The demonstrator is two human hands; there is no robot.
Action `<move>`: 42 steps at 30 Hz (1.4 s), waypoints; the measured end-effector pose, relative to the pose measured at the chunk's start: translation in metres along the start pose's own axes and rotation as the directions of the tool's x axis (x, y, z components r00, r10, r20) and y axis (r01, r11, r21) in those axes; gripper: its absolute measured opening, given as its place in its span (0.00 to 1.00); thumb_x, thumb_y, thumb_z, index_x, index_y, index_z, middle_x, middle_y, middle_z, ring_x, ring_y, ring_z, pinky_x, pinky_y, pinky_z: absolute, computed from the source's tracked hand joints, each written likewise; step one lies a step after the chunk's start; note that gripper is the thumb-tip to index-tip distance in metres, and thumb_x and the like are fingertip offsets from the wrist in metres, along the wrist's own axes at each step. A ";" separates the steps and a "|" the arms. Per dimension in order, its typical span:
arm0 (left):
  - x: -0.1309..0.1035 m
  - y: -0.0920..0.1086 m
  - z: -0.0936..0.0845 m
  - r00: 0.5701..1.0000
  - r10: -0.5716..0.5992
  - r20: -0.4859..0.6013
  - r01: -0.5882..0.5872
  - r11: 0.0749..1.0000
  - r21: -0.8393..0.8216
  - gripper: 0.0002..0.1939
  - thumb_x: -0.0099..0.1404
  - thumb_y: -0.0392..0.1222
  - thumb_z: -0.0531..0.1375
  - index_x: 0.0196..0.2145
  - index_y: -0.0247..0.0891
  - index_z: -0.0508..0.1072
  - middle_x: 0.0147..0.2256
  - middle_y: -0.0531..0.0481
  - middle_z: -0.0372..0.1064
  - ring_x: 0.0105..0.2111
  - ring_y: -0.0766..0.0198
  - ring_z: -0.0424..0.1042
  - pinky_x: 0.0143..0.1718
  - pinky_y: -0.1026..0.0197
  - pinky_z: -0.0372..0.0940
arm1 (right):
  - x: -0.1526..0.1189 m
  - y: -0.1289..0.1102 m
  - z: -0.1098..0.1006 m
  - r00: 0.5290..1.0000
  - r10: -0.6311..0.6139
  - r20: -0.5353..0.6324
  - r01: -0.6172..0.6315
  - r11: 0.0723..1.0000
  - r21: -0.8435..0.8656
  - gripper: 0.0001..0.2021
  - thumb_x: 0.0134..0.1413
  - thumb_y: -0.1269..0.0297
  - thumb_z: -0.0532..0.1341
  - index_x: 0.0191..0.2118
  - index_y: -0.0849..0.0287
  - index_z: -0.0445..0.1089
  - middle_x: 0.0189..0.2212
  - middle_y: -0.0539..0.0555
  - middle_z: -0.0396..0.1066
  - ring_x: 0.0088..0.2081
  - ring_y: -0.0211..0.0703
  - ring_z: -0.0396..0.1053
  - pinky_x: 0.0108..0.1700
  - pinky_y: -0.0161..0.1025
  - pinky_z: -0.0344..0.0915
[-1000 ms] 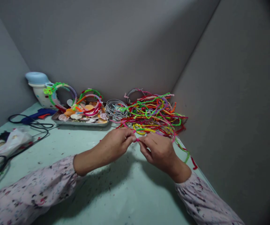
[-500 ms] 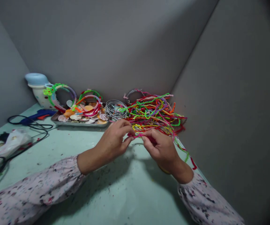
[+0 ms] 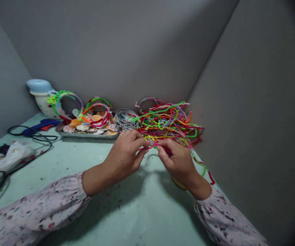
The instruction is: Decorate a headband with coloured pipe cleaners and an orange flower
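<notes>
A bright pink pipe cleaner (image 3: 153, 145) spans the small gap between my two hands, above the table. My left hand (image 3: 128, 150) pinches one part of it between thumb and forefinger. On the other side, my right hand (image 3: 175, 159) is closed on it with thumb and forefinger, the other fingers curled. Just beyond my hands lies a tangled pile of coloured pipe cleaners (image 3: 168, 119). A coil of silvery wire (image 3: 127, 118) sits left of the pile.
A metal tray (image 3: 91, 136) of shells (image 3: 96, 118) stands behind my left hand, with colourful wrapped headbands (image 3: 82, 102) on it. Farther left are a white container with a blue lid (image 3: 43, 99), a blue glue gun (image 3: 38, 127), black cable (image 3: 31, 164) and a plastic bag (image 3: 11, 157).
My hands stay close together on the pink pipe cleaner. My left fingertips have shifted slightly right, and the pink piece between the hands sits a little higher and looks more bent.
</notes>
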State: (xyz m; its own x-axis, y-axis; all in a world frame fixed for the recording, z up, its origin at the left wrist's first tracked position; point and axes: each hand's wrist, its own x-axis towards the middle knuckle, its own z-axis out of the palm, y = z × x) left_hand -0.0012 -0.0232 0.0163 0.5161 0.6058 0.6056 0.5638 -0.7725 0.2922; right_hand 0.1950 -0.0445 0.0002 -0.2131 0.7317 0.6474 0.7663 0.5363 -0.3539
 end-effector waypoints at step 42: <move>0.005 -0.002 -0.005 0.976 -0.156 0.153 0.207 0.884 -0.420 0.05 0.59 0.38 0.63 0.28 0.35 0.73 0.28 0.52 0.71 0.31 0.67 0.68 0.36 0.63 0.61 | -0.004 -0.010 -0.009 0.974 -0.066 0.217 0.038 0.991 0.131 0.03 0.57 0.70 0.58 0.34 0.59 0.69 0.26 0.48 0.69 0.26 0.35 0.63 0.31 0.33 0.56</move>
State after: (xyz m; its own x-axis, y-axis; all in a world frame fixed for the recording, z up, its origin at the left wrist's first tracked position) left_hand -0.0030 -0.0195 0.0227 0.5141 0.7407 0.4325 0.3344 -0.6374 0.6942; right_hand 0.1936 -0.0562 0.0074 -0.3898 0.7683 0.5077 0.6716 0.6143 -0.4141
